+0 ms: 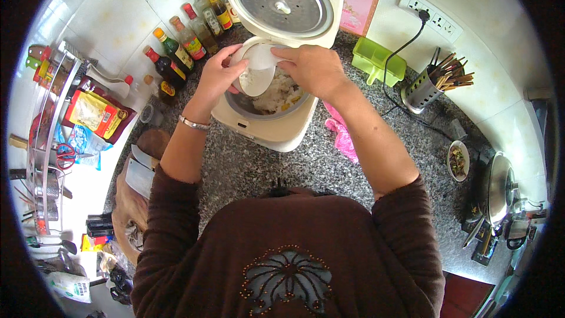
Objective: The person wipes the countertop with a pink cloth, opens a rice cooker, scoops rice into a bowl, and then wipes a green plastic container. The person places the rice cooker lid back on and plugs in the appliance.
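Note:
My left hand [217,80] grips a white bowl [258,85] by its rim and holds it tilted over the open rice cooker [282,134]. A little rice clings to the bowl's inner wall. In my right hand [317,70] is a white rice paddle [260,56], its blade over the bowl's mouth. Below both hands, the grey inner pot [234,102] contains cooked white rice [279,92] with some yellow pieces in it. The cooker's lid [282,0] stands raised at the back, its metal inner plate facing me.
Sauce bottles [194,46] line the wall at left. Cleavers [140,176] lie on a wooden cutting board [126,205]. To the right are a pink cloth [342,137], a green plastic container [379,59], a chopstick holder [421,90], a power cord [388,68], a dish of food [458,161] and a lidded pan [499,190].

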{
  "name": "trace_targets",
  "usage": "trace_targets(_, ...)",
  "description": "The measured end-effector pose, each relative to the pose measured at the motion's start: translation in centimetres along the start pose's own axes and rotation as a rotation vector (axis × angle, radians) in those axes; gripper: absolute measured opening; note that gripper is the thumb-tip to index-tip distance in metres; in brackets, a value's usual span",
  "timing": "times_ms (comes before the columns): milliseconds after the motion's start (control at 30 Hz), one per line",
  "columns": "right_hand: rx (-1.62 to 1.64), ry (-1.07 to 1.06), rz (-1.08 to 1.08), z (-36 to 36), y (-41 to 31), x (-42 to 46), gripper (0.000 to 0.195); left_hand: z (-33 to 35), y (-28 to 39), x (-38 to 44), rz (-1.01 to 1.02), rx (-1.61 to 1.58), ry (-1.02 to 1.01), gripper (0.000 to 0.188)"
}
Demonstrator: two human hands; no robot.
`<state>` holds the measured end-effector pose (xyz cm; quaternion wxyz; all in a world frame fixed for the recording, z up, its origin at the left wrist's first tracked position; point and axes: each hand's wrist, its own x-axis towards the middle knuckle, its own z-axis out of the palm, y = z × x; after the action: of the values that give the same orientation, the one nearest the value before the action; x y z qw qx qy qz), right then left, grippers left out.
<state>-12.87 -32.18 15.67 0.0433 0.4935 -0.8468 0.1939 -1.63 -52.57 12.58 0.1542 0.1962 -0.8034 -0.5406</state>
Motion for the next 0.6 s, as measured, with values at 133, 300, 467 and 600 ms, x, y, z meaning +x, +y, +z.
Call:
trace_targets(133, 0.121, 0.003, 0.037, 1.1, 0.1, 0.5, 0.035, -0.3, 0.0, -0.3, 0.017, -0.145, -0.033, 0.047)
trace_targets(300, 0.043, -0.029, -0.006, 1.7, -0.3, 1.4, 0.034, 0.4, 0.1, -0.6, 0.055, -0.036, -0.003, 0.045)
trace_targets(467, -0.120, -0.210, -0.025, 1.4, -1.6, 2.5, 0.028, 0.5, -2.2, 0.2, 0.386, 0.397, 0.150, 0.047)
trace_targets(600, -0.158, -0.258, -0.023, 1.7, -1.0, 1.9, 0.026, 0.6, -1.5, 0.2, 0.470, 0.527, 0.152, 0.052)
